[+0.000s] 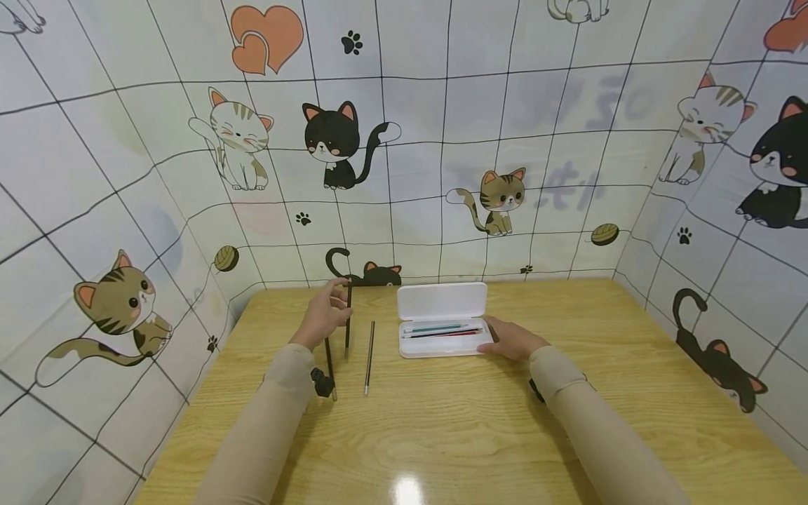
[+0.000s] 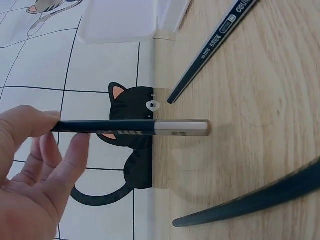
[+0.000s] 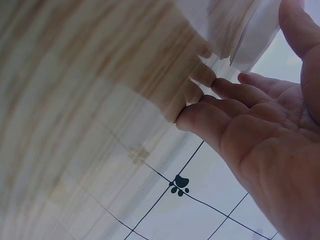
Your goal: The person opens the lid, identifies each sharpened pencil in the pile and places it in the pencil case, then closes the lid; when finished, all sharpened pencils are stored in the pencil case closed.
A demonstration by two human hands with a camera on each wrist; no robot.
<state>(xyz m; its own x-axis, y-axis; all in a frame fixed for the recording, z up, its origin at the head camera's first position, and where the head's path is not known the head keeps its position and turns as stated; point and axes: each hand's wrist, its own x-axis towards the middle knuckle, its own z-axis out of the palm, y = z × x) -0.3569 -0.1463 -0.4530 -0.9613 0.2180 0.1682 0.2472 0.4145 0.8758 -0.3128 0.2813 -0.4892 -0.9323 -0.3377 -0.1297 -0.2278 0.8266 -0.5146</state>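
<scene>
My left hand (image 1: 325,314) pinches a dark pencil (image 2: 110,127) near its top between thumb and fingers. The pencil stands upright, its silvery end pointing down just over the table. Two more dark pencils lie by this hand: one pencil (image 1: 369,358) to its right, another pencil (image 1: 330,361) partly hidden by the wrist. A white pencil case (image 1: 435,348) lies with its lid (image 1: 442,301) raised at the back; several thin pencils (image 1: 442,333) in teal, black and red lie inside. My right hand (image 1: 514,339) holds the case's right end, thumb at the front, fingertips touching the tabletop.
The wood-grain table (image 1: 429,421) meets a white cloth wall (image 1: 416,210) with grid lines and cartoon cats at the back and both sides. A black wrist device (image 1: 322,382) sits at my left sleeve. Light glares off the table's front.
</scene>
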